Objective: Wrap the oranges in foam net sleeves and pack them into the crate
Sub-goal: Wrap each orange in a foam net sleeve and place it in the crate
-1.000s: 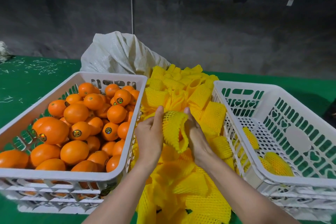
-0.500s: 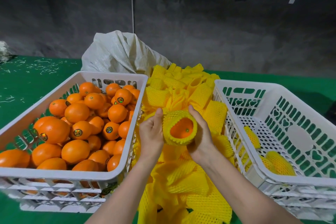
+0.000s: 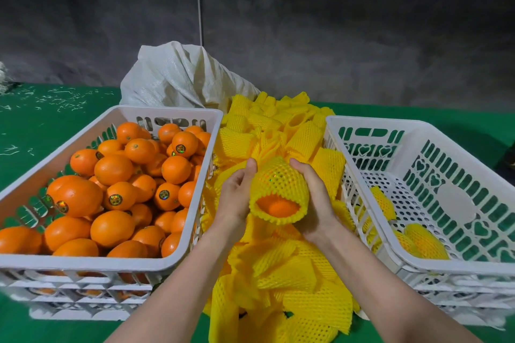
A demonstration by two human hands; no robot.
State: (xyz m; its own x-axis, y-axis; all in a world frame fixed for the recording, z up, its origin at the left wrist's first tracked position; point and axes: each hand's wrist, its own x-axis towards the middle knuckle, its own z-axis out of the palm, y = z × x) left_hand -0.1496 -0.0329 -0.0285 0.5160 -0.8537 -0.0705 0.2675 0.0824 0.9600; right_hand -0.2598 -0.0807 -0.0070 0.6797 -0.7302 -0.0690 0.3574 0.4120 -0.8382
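While the left hand and right hand curl round it from either side, the sleeve is held over the pile of loose sleeves between the two crates. An orange sits inside it, bare at the open mouth facing the person. The left crate is heaped with bare oranges, and the right crate holds a few wrapped ones.
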